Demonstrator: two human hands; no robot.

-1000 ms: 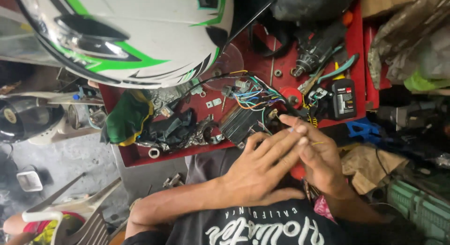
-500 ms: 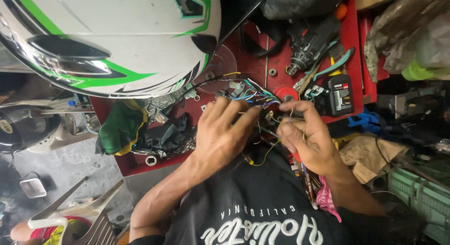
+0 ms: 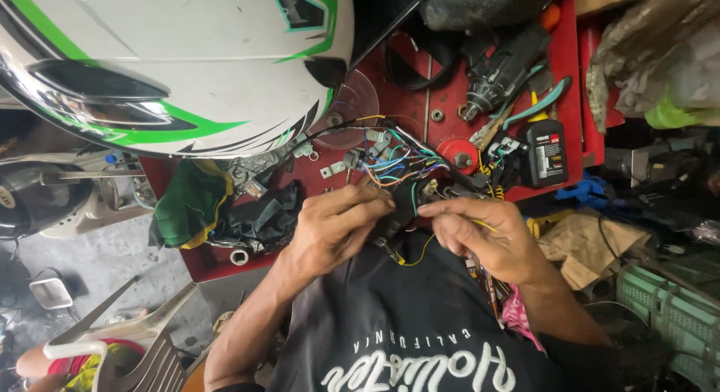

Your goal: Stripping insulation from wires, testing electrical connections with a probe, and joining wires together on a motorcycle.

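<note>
My left hand [image 3: 336, 231] and my right hand [image 3: 486, 234] meet over a tangle of coloured wires [image 3: 396, 169] that runs onto a red tray [image 3: 420, 107]. The left fingers curl around a black connector part [image 3: 397, 216] of the wire bundle. The right fingers pinch a thin yellow wire [image 3: 421, 249] that loops down over my dark shirt. A white and green helmet [image 3: 172, 62] fills the upper left, close above the left hand.
The red tray holds a black power tool [image 3: 502, 66], teal-handled pliers [image 3: 536, 107], a small black bottle [image 3: 545, 152], washers and metal clips. A green cloth [image 3: 184, 212] and black rags lie at its left. A green crate [image 3: 660, 309] stands at right, a white chair [image 3: 112, 339] at lower left.
My hands have drawn apart from an overlapped grip. The left now holds the connector, the right pinches the yellow wire. The view has shifted slightly.
</note>
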